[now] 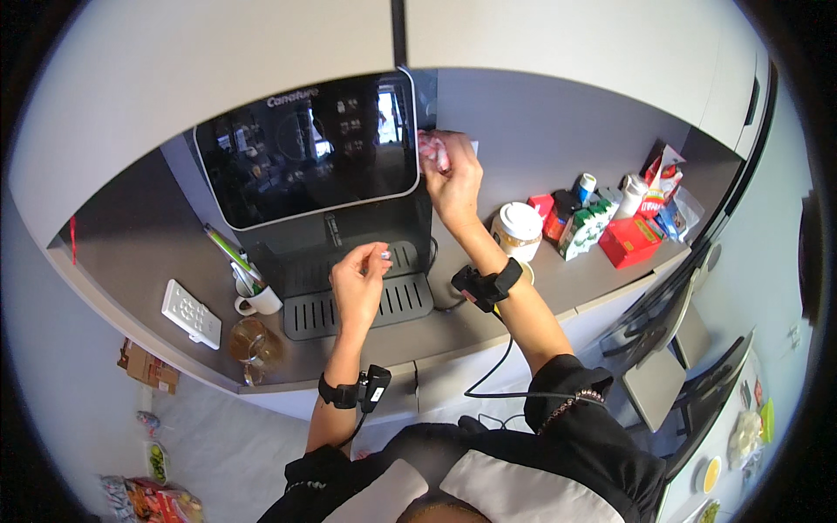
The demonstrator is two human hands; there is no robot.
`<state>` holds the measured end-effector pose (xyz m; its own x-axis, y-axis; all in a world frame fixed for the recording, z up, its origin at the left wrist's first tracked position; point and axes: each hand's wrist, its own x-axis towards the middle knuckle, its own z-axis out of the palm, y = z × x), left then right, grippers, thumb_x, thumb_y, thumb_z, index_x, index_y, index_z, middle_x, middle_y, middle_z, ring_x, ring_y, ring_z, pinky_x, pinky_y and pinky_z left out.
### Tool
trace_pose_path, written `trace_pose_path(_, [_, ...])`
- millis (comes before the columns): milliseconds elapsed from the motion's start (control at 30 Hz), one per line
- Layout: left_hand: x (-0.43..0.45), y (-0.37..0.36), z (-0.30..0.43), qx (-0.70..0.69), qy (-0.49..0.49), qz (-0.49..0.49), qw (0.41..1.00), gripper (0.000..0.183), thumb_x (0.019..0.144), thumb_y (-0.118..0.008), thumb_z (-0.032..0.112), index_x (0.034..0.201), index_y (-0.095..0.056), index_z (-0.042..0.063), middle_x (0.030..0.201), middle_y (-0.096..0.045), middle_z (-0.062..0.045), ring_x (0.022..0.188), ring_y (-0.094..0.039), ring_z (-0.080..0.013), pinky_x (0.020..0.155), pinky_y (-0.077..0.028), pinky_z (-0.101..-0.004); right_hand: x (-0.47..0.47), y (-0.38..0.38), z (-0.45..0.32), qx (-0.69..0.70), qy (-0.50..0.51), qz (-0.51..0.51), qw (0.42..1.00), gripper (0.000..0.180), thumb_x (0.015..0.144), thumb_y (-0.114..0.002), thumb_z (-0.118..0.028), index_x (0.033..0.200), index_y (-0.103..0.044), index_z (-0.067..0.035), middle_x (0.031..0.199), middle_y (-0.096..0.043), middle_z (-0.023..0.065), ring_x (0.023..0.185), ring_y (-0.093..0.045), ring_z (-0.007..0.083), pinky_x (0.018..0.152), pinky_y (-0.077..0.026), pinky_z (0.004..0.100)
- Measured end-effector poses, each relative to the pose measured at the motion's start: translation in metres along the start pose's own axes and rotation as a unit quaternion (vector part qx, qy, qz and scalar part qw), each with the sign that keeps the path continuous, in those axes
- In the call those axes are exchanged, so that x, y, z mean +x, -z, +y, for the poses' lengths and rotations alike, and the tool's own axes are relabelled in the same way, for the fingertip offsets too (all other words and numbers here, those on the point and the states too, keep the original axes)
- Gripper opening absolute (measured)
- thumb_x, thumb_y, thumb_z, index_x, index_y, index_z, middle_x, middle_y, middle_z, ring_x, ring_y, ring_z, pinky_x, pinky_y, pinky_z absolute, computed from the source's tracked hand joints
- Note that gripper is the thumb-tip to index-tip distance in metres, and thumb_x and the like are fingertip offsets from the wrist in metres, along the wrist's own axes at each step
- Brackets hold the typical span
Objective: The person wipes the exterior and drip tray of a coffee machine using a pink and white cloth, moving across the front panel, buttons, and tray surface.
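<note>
My right hand point(454, 176) grips a crumpled red-and-white cloth point(434, 150) against the right side of a black countertop drinks dispenser point(307, 150), marked Canature. My left hand point(359, 278) is raised in front of the dispenser, above its slotted drip tray point(405, 297). Its thumb and fingertips are pinched on a small, pale item point(385, 255), too small to name. Both wrists wear black straps with small devices and cables.
Left on the counter are a white remote-like keypad point(191, 314), a white mug point(261, 301) of pens and a glass jug point(252, 343). A white-lidded tub point(518, 229), cartons and a red box point(629, 242) stand right. Cabinets point(556, 39) overhang.
</note>
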<state>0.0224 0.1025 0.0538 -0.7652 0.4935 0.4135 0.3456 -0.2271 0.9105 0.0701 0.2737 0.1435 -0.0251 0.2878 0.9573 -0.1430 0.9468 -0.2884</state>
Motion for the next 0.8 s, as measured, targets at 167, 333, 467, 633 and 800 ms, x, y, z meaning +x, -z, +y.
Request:
trace_pose_path(167, [-0.01,-0.003,-0.004,-0.003,0.012,0.015,1.0,0.017,0.091,-0.058,0.008,0.094,-0.068,-0.005,0.08,-0.07,-0.011,0.072,-0.068,-0.0139,0.066,-0.054,-0.0245,-0.039,0.009,0.008,0.01,-0.02,-0.057,0.998,0.027,0.073,-0.069,0.0,0.099,-0.063,-0.006,0.092,-0.06,0.0142,0.083,-0.061,0.0356,0.071,-0.049,0.0373])
trace_pose_path(333, [-0.018,0.009,-0.007,-0.011,0.021,0.022,0.999,0.017,0.091,-0.058,0.009,0.096,-0.067,-0.005,0.083,-0.069,-0.01,0.073,-0.067,-0.0135,0.067,-0.054,-0.0245,-0.013,0.009,0.015,0.002,0.021,-0.083,0.996,0.021,0.075,-0.07,-0.005,0.094,-0.063,-0.007,0.09,-0.06,0.0152,0.081,-0.06,0.0371,0.07,-0.05,0.0399])
trace_pose_path(467, [-0.021,0.017,-0.004,-0.017,0.02,0.02,0.999,0.02,0.094,-0.057,0.012,0.101,-0.066,-0.004,0.088,-0.069,-0.01,0.076,-0.066,-0.0133,0.069,-0.054,-0.024,0.074,0.006,-0.007,-0.001,0.151,-0.019,0.988,0.016,0.08,-0.067,-0.01,0.094,-0.062,-0.005,0.089,-0.06,0.0169,0.082,-0.058,0.0393,0.071,-0.049,0.0403])
trace_pose_path(633, [-0.02,0.024,-0.011,-0.01,0.037,0.03,0.999,0.021,0.093,-0.058,0.013,0.102,-0.066,-0.004,0.089,-0.069,-0.01,0.077,-0.066,-0.0135,0.071,-0.054,-0.0246,0.062,0.002,-0.005,0.008,0.122,0.003,0.992,0.022,0.073,-0.07,-0.005,0.093,-0.061,-0.004,0.088,-0.058,0.0159,0.077,-0.057,0.0389,0.068,-0.047,0.0387])
trace_pose_path(800, [-0.021,0.027,-0.018,-0.031,0.048,0.048,0.997,0.02,0.092,-0.059,0.011,0.1,-0.066,-0.005,0.086,-0.069,-0.009,0.075,-0.066,-0.0131,0.07,-0.054,-0.024,0.002,0.01,0.001,-0.003,0.052,-0.055,0.997,0.018,0.073,-0.067,-0.002,0.087,-0.056,-0.004,0.083,-0.054,0.0182,0.075,-0.055,0.0405,0.064,-0.046,0.0422])
